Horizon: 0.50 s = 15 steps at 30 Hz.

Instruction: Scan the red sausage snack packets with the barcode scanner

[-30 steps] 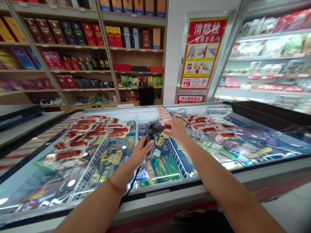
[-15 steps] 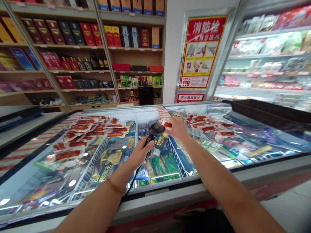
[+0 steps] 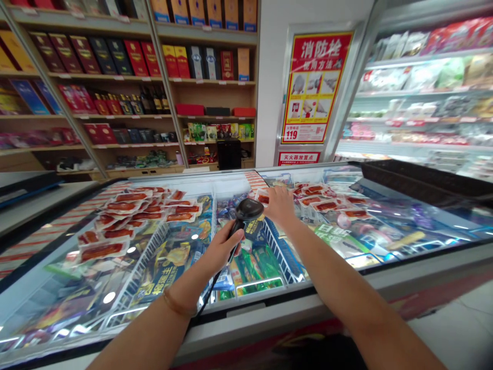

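My left hand point(image 3: 223, 245) is wrapped round the handle of a black barcode scanner point(image 3: 248, 208), whose cable trails down toward the freezer's front edge. The scanner's head points to the right, close to a small vacuum-packed sausage packet point(image 3: 262, 197). That packet is in the fingers of my right hand point(image 3: 280, 206), which partly hide it. On the glass freezer top to the left lies a heaped pile of similar sausage packets point(image 3: 125, 207). A looser group of sausage packets point(image 3: 322, 201) is spread to the right of my right hand.
Under the glass, white wire baskets point(image 3: 278, 252) hold bagged frozen goods. A long black tray point(image 3: 423, 180) lies at the right back of the freezer point(image 3: 277, 303). Behind stand shelves of boxes and bottles point(image 3: 134, 97), a red poster point(image 3: 318, 87) and a lit display fridge point(image 3: 419, 92).
The view has shifted slightly, so the background sits a little further left. Both hands keep their holds, with the scanner still beside the sausage packet.
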### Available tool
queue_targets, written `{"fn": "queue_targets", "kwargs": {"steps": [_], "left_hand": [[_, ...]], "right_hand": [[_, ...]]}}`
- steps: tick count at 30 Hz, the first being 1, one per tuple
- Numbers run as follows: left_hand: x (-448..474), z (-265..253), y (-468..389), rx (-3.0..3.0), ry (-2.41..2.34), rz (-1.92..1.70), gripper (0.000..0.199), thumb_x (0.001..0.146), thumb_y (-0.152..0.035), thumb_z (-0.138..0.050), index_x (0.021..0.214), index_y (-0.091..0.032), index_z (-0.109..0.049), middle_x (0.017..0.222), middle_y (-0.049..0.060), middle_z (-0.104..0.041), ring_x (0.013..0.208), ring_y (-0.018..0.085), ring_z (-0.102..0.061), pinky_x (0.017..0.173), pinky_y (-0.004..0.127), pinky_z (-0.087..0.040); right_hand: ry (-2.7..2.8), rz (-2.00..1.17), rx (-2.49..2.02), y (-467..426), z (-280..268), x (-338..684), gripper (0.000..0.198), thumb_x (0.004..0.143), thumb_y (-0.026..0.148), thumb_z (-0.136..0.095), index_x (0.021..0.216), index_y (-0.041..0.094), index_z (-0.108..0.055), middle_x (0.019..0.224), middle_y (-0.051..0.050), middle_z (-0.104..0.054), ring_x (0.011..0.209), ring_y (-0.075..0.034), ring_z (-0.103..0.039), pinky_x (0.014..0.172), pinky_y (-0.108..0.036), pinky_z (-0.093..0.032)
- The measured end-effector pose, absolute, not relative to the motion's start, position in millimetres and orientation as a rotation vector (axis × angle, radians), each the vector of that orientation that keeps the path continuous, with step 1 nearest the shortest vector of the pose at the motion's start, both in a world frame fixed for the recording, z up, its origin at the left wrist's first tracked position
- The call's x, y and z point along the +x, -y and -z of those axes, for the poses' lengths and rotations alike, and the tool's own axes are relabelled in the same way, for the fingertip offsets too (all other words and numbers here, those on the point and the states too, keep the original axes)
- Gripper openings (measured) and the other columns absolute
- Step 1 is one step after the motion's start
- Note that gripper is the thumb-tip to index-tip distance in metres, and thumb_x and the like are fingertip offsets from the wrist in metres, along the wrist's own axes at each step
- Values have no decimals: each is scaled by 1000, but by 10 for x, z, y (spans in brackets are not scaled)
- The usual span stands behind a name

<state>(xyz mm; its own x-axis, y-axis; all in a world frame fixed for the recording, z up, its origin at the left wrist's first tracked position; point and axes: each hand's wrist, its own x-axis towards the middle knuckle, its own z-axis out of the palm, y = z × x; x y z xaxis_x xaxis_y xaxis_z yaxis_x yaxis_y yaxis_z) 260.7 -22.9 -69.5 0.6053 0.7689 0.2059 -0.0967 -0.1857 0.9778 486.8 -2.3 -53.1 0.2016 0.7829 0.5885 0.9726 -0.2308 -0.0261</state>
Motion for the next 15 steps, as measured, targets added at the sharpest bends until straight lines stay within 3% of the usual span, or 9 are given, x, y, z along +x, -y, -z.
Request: {"fn": "queue_targets", "kwargs": {"steps": [4,15], "left_hand": [[2618,692,275,1580,-583,-845,44,81,-55,-64,101,-16,-55,76,-1,-58,48,7,-49,48,22,-34],[2638,693,258,1508,-594,-906,49,74,-59,-69,94,-16,-55,75,-1,-57,44,6,-47,44,22,-33]], "right_hand": [[1639,661,-2085,15,527,4870,39,89,47,-52,107,14,-60,112,-19,-61,107,-34,-51,89,-44,-35],[1567,600,-2057,-13,570,4912,52,84,58,-59,110,13,-61,112,-20,-62,110,-36,-51,92,-46,-37]]}}
